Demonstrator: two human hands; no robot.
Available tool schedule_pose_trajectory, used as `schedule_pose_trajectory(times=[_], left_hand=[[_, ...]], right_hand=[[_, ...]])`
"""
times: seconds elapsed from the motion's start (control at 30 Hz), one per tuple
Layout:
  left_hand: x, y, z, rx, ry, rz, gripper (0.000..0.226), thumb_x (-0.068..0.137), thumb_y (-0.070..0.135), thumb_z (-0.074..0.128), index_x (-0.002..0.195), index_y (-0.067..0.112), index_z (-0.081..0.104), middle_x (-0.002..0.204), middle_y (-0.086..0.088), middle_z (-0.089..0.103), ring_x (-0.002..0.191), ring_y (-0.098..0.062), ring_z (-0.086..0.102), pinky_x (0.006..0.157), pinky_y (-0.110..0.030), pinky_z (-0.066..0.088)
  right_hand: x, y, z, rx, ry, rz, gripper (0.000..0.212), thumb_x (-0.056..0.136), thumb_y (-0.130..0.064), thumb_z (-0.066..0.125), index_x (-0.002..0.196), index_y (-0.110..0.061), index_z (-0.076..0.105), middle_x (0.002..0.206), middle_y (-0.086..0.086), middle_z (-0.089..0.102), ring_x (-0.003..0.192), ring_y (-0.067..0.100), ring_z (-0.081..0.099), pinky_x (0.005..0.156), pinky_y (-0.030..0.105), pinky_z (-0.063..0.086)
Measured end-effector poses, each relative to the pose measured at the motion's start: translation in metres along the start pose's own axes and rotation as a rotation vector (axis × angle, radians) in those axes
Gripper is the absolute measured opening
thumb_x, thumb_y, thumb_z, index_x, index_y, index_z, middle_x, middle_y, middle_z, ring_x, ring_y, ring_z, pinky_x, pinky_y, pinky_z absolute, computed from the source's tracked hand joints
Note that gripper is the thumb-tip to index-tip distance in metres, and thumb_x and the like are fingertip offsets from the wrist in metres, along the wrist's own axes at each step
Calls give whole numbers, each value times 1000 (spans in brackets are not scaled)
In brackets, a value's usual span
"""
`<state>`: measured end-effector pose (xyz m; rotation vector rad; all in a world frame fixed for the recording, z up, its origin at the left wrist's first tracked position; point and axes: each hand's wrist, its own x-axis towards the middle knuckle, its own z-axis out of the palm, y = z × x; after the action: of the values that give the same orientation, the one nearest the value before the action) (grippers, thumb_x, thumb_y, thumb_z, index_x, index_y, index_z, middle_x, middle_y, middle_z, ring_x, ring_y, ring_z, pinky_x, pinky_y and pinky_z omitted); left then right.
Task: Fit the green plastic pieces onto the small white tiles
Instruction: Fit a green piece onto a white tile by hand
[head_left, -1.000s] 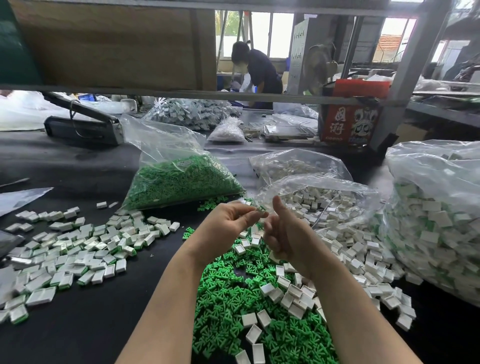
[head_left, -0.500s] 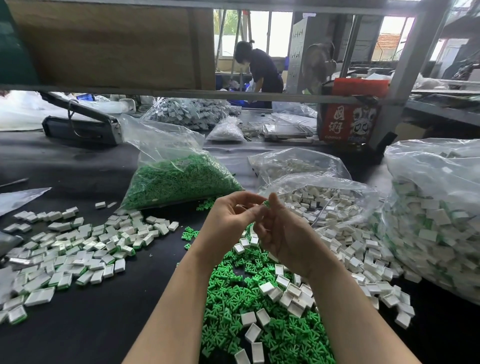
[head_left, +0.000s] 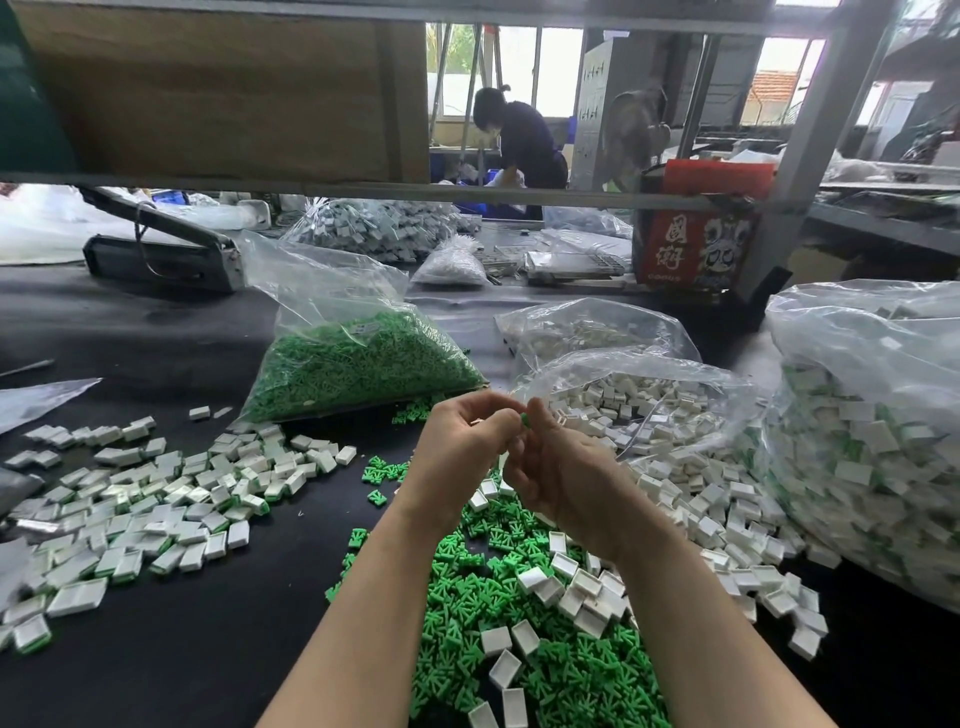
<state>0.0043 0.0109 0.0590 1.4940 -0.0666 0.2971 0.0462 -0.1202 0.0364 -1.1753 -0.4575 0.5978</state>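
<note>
Both hands raised together over the pile, left hand (head_left: 462, 441) curled, right hand (head_left: 558, 467) pinching a green piece (head_left: 525, 419)

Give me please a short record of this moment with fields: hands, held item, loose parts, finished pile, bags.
hands: left hand and right hand raised together above the black table
held item: small green plastic piece pinched between the fingertips; a white tile there cannot be confirmed
loose parts: heap of green plastic pieces with empty white tiles under the forearms
finished pile: white tiles with green edges, left side
bags: clear bag of green pieces; open bag of white tiles
</note>
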Motion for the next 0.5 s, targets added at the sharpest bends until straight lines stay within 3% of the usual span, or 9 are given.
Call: schedule_pose_trajectory(times=[0.07, 0.23, 0.5], left_hand=[[0, 0, 2, 14, 36, -10, 19, 70, 16, 58, 66, 24, 75, 53, 2, 61, 45, -3, 51, 47, -14, 42], [3, -3, 4, -36, 94, -67, 30, 82, 4, 60, 58, 18, 71, 53, 4, 60, 44, -4, 51, 45, -15, 41], [4, -6, 12, -113, 165, -194, 27, 87, 7, 60, 61, 11, 57, 50, 1, 51, 42, -8, 44, 45, -20, 39]], right_hand=[[1, 2, -1, -51, 10, -6, 71, 89, -57, 52, 113, 10, 54, 69, 1, 53, 59, 10, 49, 49, 17, 38], [0, 2, 5, -187, 25, -32, 52, 90, -62, 44, 80, -13, 58, 62, -1, 50, 53, 10, 45, 46, 18, 34], [0, 2, 7, -228, 49, -36, 49, 93, -59, 43, 70, -17, 56, 56, -3, 46, 48, 7, 43, 43, 17, 31]])
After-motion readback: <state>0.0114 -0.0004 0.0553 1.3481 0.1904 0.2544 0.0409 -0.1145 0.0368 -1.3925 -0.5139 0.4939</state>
